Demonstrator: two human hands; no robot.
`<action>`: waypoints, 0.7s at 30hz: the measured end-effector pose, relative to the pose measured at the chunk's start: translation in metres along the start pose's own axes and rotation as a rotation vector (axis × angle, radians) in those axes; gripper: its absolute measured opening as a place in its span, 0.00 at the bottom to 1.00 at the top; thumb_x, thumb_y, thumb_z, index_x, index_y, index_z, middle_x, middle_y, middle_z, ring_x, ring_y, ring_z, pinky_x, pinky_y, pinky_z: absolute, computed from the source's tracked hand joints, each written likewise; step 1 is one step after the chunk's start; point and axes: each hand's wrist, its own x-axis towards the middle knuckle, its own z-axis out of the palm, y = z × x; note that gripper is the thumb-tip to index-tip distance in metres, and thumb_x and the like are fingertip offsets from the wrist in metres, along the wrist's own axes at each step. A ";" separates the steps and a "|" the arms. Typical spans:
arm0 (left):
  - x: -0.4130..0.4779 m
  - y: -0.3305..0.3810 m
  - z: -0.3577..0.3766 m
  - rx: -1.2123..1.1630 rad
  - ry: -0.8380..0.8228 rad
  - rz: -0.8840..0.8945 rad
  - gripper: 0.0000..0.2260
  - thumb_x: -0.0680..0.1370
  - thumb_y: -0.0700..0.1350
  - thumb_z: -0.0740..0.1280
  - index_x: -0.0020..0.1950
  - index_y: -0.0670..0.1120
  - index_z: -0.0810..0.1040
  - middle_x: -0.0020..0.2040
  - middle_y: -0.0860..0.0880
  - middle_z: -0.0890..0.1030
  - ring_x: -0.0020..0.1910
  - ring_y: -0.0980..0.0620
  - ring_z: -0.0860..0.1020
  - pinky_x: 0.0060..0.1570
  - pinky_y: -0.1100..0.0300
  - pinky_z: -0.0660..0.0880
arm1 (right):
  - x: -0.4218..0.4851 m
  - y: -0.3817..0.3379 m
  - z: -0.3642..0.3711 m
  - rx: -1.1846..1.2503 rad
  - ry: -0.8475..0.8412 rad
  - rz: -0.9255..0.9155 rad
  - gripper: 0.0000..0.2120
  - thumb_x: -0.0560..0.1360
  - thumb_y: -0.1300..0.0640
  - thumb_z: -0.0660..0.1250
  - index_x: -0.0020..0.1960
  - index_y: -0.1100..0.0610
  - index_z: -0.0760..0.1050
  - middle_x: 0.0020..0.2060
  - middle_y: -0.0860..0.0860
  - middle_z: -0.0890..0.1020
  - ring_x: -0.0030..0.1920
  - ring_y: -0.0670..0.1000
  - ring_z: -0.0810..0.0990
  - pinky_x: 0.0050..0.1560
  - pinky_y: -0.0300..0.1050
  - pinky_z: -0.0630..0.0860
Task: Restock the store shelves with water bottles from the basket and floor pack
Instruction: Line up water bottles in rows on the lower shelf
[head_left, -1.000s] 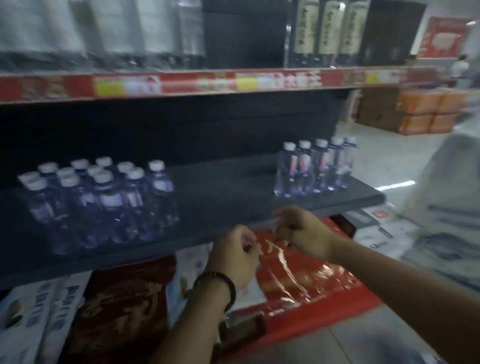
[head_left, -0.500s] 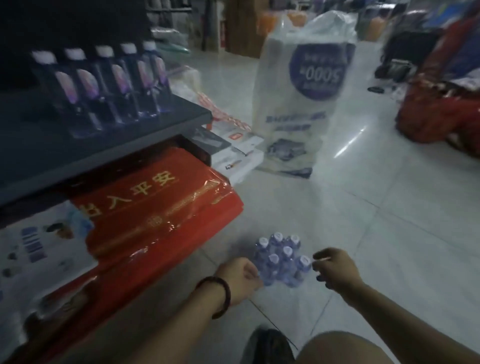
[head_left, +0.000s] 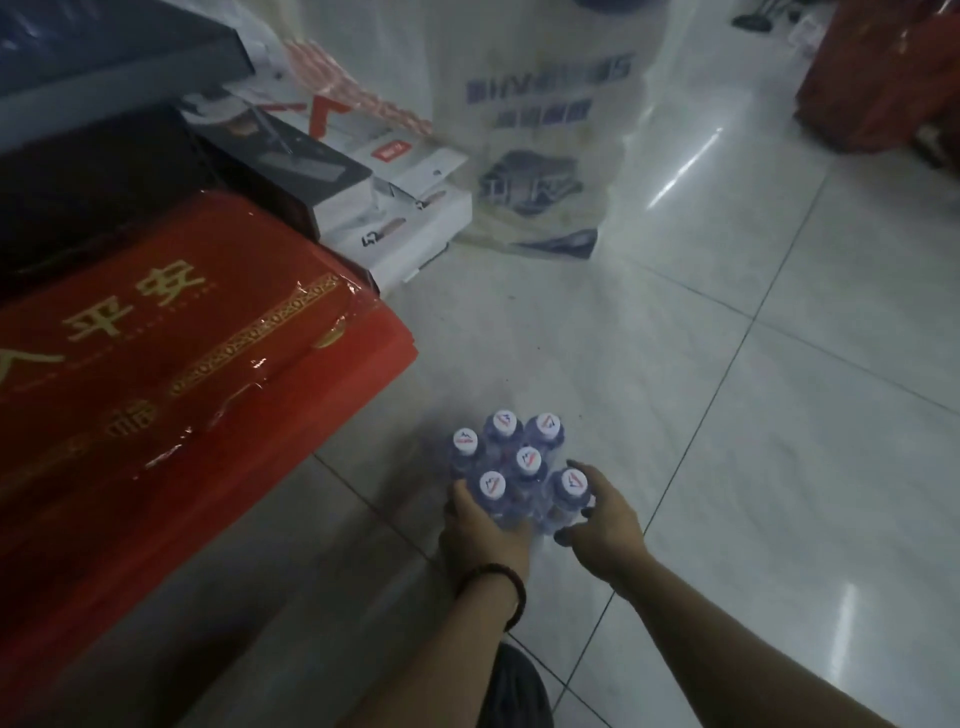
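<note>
Down on the tiled floor (head_left: 727, 415), the floor pack (head_left: 511, 467) of six water bottles stands between your hands. Your left hand (head_left: 480, 525) wraps its near-left bottle and your right hand (head_left: 602, 519) curls round the near-right one. Lift by those two alone and the far bottles may sag loose and fall.

Glossy, smooth floor tiles (head_left: 779, 415) at three o'clock, throwing back light streaks. Six o'clock: water bottles (head_left: 524, 491) in clear, shiny plastic, with smooth white caps (head_left: 492, 484). Nine o'clock, a red mat (head_left: 182, 338) under crinkly glossy film (head_left: 311, 291). Twelve o'clock, a translucent plastic bag (head_left: 545, 130); eleven o'clock, matt cardboard boxes (head_left: 410, 218).
</note>
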 end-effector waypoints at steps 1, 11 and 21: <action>0.005 -0.002 0.006 -0.013 0.002 -0.023 0.38 0.64 0.59 0.82 0.70 0.55 0.71 0.68 0.49 0.80 0.64 0.43 0.81 0.62 0.45 0.80 | 0.003 0.005 0.002 -0.011 0.010 -0.026 0.33 0.66 0.65 0.79 0.64 0.42 0.76 0.54 0.38 0.83 0.57 0.51 0.83 0.59 0.59 0.83; 0.011 -0.027 -0.014 -0.121 -0.159 0.002 0.26 0.69 0.48 0.83 0.65 0.57 0.78 0.60 0.56 0.83 0.59 0.53 0.81 0.56 0.59 0.78 | 0.006 0.014 0.026 -0.097 -0.035 -0.071 0.25 0.61 0.44 0.85 0.54 0.48 0.81 0.46 0.44 0.86 0.47 0.50 0.85 0.50 0.54 0.85; -0.020 -0.035 -0.111 -0.557 -0.425 0.016 0.17 0.76 0.41 0.78 0.64 0.45 0.81 0.58 0.47 0.87 0.57 0.49 0.86 0.58 0.51 0.81 | -0.086 -0.039 -0.006 0.363 -0.084 -0.226 0.19 0.71 0.47 0.82 0.59 0.47 0.82 0.51 0.45 0.89 0.51 0.47 0.88 0.54 0.51 0.83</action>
